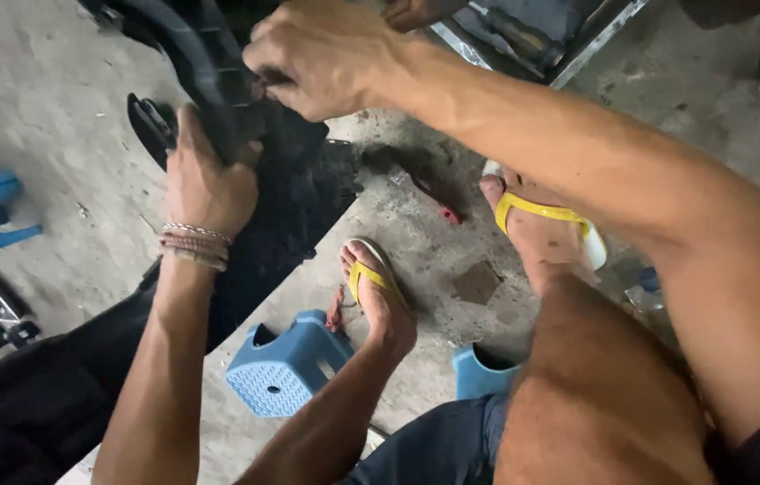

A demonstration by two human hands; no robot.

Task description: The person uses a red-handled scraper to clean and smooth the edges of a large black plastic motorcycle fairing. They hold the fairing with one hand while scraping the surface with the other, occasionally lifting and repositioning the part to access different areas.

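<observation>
Left hand (205, 175) grips black plastic panel (299, 189); right hand (326, 58) pinches its top.

left hand (205, 175) clamps the black plastic panel (290, 198) from below, beaded bracelets (194, 245) on the wrist — right hand (322, 58) pinches its upper edge. yellow sandals (371, 278) planted on the concrete floor (39, 108), a small blue stool (286, 364) tipped by the foot — a red-handled tool (429, 199) lies between the feet.
</observation>
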